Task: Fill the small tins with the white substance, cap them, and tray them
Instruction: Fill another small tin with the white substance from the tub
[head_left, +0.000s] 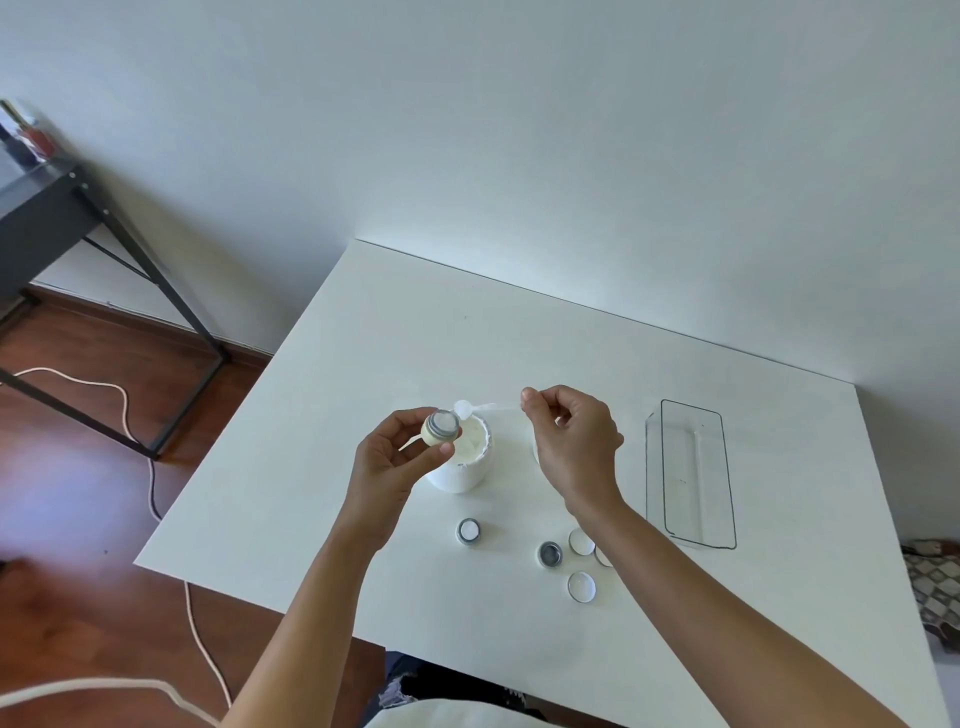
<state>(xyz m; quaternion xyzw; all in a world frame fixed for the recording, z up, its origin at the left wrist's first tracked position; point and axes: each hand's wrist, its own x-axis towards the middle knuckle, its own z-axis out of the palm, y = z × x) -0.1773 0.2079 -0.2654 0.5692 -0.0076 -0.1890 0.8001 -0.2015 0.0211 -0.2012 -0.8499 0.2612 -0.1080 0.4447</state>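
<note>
A smooth white table (519, 364) carries a clear rectangular plastic tray (691, 473) at the right. Near the middle stands a round white tub (462, 467) of white substance. The left hand (395, 462) grips a small cream-sided tin (440, 427), tilted above the tub's left rim. The right hand (571, 441) pinches the handle of a white plastic spoon (467, 409), its bowl just beside the tin's mouth. Nearer lie a filled tin (468, 531), an unfilled tin (550, 554) and round caps (581, 586). A black metal stand (104, 260) stands far left.
</note>
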